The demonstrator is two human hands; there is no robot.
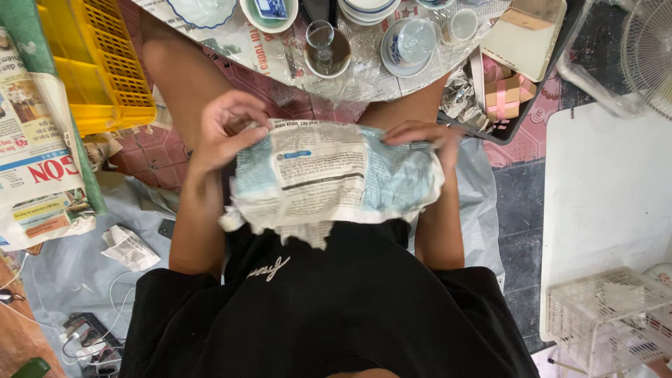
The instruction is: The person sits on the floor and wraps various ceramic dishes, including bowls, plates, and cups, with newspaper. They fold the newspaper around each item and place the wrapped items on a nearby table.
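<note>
A bundle wrapped in newspaper (329,175) sits over my lap, its paper crumpled and torn along the lower edge. My left hand (224,129) grips the bundle's upper left corner, fingers curled over the paper. At the upper right corner, my right hand (420,134) presses its fingers onto the wrap. What lies inside the newspaper is hidden.
A round table covered in plastic film and newspaper (392,70) holds bowls, cups and a glass (322,38). A yellow plastic crate (98,63) stands at left beside stacked newspapers (35,154). An open box (511,91), a white board (609,196), a white wire basket (609,318) and a fan (647,49) are at right.
</note>
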